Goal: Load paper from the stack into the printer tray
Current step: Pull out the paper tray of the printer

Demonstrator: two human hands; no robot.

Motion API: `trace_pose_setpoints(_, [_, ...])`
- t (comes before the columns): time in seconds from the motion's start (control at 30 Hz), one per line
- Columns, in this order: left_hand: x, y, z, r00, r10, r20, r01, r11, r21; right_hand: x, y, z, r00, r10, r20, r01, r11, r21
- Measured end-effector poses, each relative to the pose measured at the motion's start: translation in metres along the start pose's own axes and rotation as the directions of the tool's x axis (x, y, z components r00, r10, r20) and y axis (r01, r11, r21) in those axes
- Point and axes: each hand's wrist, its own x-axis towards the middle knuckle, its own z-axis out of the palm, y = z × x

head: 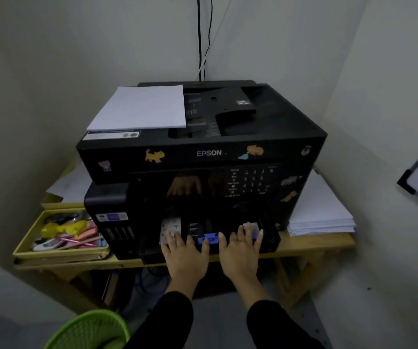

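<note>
left hand (185, 255) and right hand (240, 251) both flat, fingers spread, holding nothing, resting on printer tray (272, 239) at printer (203, 163) lower front; paper stack (321, 215) at table (328, 242) right edge.

wooden table (313, 244), printer (203, 157), paper stack (321, 215), tray (59, 251)

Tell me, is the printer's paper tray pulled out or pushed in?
Pulled out: the tray juts forward, its blue guide exposed.
</note>
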Motion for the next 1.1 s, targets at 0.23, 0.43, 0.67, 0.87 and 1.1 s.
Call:
trace_pose_setpoints(0.23, [-0.044, -0.011, 0.007, 0.999, 0.026, -0.023, -0.025, 0.999, 0.043, -0.039, 0.017, 0.003, 0.999, -0.043, 0.005, 0.043, 0.999, -0.03])
trace_pose_setpoints(0.43, [-0.075, -0.02, 0.012, 0.999, 0.048, 0.015, -0.049, 0.995, 0.082, -0.073, 0.026, -0.002, 0.999, -0.04, 0.035, 0.041, 0.999, -0.031])
trace_pose_setpoints(0.67, [-0.112, -0.031, 0.021, 0.995, 0.102, 0.003, -0.102, 0.99, 0.095, -0.11, 0.039, -0.006, 0.997, -0.045, 0.056, 0.043, 0.999, 0.033])
trace_pose_setpoints(0.87, [-0.116, -0.04, 0.015, 0.984, 0.178, 0.013, -0.179, 0.979, 0.102, -0.123, 0.043, -0.012, 0.996, -0.075, 0.05, 0.073, 0.997, 0.028])
trace_pose_setpoints(1.1, [-0.144, -0.043, 0.031, 0.979, 0.193, -0.068, -0.18, 0.97, 0.161, -0.148, 0.049, -0.004, 0.999, -0.021, -0.029, 0.022, 1.0, 0.013])
